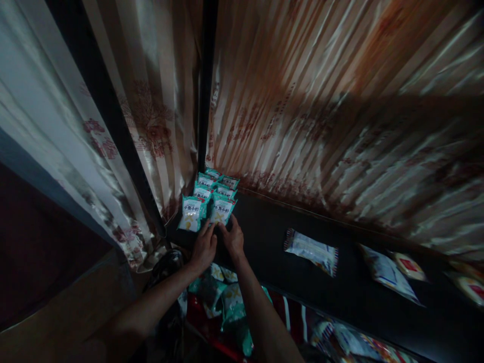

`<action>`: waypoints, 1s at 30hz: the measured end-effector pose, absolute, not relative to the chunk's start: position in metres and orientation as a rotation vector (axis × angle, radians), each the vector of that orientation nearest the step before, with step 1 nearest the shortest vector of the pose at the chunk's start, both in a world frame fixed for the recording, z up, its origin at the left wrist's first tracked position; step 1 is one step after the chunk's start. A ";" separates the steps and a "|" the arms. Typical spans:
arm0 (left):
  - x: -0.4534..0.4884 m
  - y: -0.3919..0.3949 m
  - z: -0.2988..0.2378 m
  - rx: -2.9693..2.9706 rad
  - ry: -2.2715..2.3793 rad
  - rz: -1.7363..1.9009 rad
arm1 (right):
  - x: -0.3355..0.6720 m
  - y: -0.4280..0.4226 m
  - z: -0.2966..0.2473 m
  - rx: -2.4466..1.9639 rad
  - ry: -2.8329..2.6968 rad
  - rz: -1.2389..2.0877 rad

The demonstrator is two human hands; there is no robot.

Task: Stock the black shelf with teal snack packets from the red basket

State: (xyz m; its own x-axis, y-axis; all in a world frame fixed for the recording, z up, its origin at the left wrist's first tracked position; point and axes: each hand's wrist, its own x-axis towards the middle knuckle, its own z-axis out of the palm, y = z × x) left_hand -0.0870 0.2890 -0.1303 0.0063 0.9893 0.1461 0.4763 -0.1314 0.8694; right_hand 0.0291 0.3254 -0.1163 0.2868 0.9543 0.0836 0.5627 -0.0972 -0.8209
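At the left end of a black shelf (pixel 260 217), small green-and-white snack bags stand in two rows, one behind another. Both my hands are at the front bag (pixel 222 209) of the right row. The fingers of my left hand (pixel 204 248) close on its lower left corner. My right hand (pixel 233 239) grips its lower right side, with the thumb low on the front. Just left of it, another green snack bag (pixel 190 214) leads the left row. Below the shelf, under my forearms, more green snack bags (pixel 232 300) lie in a red box.
Farther right on the shelf lie a white-and-blue packet (pixel 312 249), a second packet (pixel 389 272) and a round pack (pixel 409 265). Dark posts (pixel 207 91) and pleated curtains (pixel 302 101) stand behind. Other packets (pixel 351 343) sit below the shelf's front edge.
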 end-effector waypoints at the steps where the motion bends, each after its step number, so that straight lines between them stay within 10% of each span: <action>1: -0.087 0.289 -0.132 1.683 1.530 1.045 | 0.029 0.326 -0.118 -1.771 -1.381 0.633; 30: -0.076 0.305 -0.172 2.002 1.405 1.193 | 0.030 0.333 -0.128 -1.662 -1.416 0.533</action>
State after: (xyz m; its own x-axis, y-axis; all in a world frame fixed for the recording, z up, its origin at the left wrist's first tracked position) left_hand -0.0761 0.3054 -0.1724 0.1222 0.9055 0.4064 0.5478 -0.4030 0.7332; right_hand 0.0302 0.3326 -0.1276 0.2632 0.9425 0.2058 0.5728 0.0190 -0.8195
